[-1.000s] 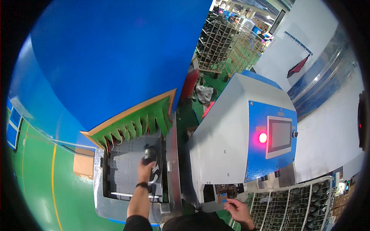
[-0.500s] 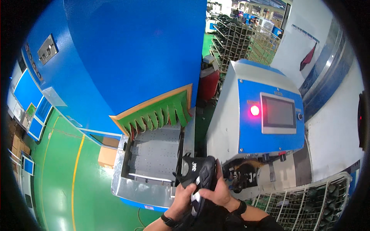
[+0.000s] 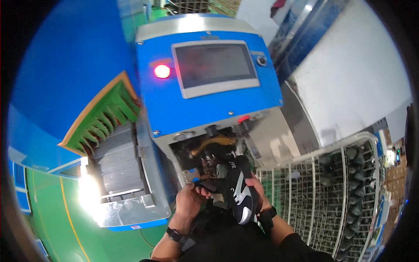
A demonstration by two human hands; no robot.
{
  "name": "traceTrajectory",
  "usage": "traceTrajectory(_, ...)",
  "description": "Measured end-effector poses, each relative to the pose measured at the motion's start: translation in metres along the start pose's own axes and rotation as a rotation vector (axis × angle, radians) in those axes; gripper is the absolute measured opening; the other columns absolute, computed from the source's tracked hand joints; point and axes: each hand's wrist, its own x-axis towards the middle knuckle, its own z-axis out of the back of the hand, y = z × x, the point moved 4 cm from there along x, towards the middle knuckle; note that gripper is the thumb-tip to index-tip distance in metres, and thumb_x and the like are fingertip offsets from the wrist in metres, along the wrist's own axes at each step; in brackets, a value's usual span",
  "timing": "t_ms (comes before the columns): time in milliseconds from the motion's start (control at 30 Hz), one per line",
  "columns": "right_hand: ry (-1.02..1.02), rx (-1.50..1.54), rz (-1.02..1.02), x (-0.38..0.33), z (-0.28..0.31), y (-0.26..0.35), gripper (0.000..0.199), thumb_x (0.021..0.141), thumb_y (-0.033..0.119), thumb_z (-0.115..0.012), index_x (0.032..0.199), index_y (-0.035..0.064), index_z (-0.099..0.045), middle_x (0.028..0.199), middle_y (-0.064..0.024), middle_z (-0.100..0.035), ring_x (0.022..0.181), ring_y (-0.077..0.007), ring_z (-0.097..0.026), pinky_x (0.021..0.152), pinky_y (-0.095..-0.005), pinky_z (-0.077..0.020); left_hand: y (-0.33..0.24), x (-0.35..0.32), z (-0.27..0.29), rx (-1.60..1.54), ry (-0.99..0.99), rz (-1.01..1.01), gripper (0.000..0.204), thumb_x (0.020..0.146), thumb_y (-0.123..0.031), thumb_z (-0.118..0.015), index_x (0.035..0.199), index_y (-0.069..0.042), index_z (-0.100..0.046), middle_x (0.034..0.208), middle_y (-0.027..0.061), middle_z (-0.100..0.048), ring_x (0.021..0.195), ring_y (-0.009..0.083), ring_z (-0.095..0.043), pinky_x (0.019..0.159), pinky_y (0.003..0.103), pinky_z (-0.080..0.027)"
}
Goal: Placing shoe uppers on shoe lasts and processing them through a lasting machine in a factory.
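A black shoe upper (image 3: 239, 192) with white and silver trim stands in front of the opening under the blue machine's panel. My right hand (image 3: 258, 192) grips it along its right side, thumb on the upper. To the left, my left hand (image 3: 190, 201) has its fingers curled together by a dark piece close to the shoe upper. Whether that piece belongs to the upper I cannot tell. Metal and dark machine parts (image 3: 210, 161) show just beyond the shoe upper, inside the opening.
The blue control box (image 3: 209, 105) carries a dark screen (image 3: 216, 65), a lit red lamp (image 3: 162, 71) and a red knob (image 3: 243, 118). At left lies a conveyor (image 3: 115, 161) under a green strip curtain (image 3: 104, 118). A wire rack (image 3: 312, 196) with dark shoe parts stands at right.
My view has swung right toward the control box. The shoe upper has moved from beside the conveyor to the machine opening. My left hand has shifted from the upper's middle to its left.
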Motion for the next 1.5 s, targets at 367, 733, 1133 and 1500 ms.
traceTrajectory(367, -0.048, -1.223, 0.329, 0.028, -0.028, 0.050, 0.084, 0.081, 0.013, -0.072, 0.157, 0.0088, -0.035, 0.140, -0.0112, -0.058, 0.118, -0.0175, -0.059, 0.099, -0.0318, -0.0473, 0.015, -0.014, 0.039, 1.010, -0.553, 0.195, 0.029, 0.104, -0.024, -0.047, 0.104, 0.000, -0.062, 0.090, 0.0137, -0.071, 0.080, 0.0216, -0.069, 0.072, 0.032, -0.053)
traceTrajectory(733, -0.197, -2.119, 0.318, 0.104, -0.063, 0.004, 0.090, 0.087, 0.048, -0.066, 0.160, 0.0272, -0.019, 0.128, -0.0416, -0.049, 0.099, -0.0574, -0.061, 0.085, -0.0585, -0.0523, -0.041, -0.044, 0.084, 1.069, -0.576, 0.006, 0.026, 0.101, -0.024, -0.052, 0.096, 0.000, -0.063, 0.082, 0.0100, -0.069, 0.069, 0.0182, -0.064, 0.061, 0.030, -0.048)
traceTrajectory(1133, -0.121, -2.139, 0.554, 0.066, -0.073, -0.004, 0.084, 0.093, 0.042, -0.063, 0.157, 0.0047, -0.023, 0.102, -0.0432, -0.051, 0.070, -0.0513, -0.063, 0.053, -0.0527, -0.0532, -0.075, -0.033, 0.087, 1.158, -0.494, 0.204, 0.039, 0.103, -0.029, -0.052, 0.117, 0.006, -0.059, 0.099, 0.0163, -0.071, 0.089, 0.0232, -0.069, 0.079, 0.035, -0.055)
traceTrajectory(1500, 0.009, -1.963, 0.754, -0.068, -0.047, -0.032, 0.084, 0.086, 0.040, -0.075, 0.156, 0.0210, -0.034, 0.124, -0.0309, -0.051, 0.095, -0.0489, -0.063, 0.079, -0.0490, -0.0550, 0.020, -0.005, -0.030, 0.657, -0.083, 0.735, 0.078, 0.095, -0.072, -0.046, 0.120, 0.001, -0.063, 0.096, 0.0206, -0.070, 0.089, 0.0332, -0.070, 0.082, 0.044, -0.057)
